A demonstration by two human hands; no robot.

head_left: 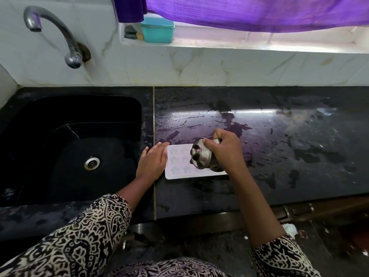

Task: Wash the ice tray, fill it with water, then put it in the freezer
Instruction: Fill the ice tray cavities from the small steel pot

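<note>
- My left hand [152, 161] lies flat, fingers straight, pressing the left end of the white star-mould ice tray [179, 166].
- The tray sits face up on the wet black counter [279, 156] between my hands, long axis running left to right.
- My right hand [223, 150] grips a lidded steel jug [200, 156], tipped leftward over the tray and covering its right part.
- The black sink [89, 108] is just left of my left hand, with the tap [60, 33] beyond it.

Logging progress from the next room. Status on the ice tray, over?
Left hand flat on ice tray end. Right hand grips steel jug, tilted over it. Tray on counter beside sink. Nothing blocking.
</note>
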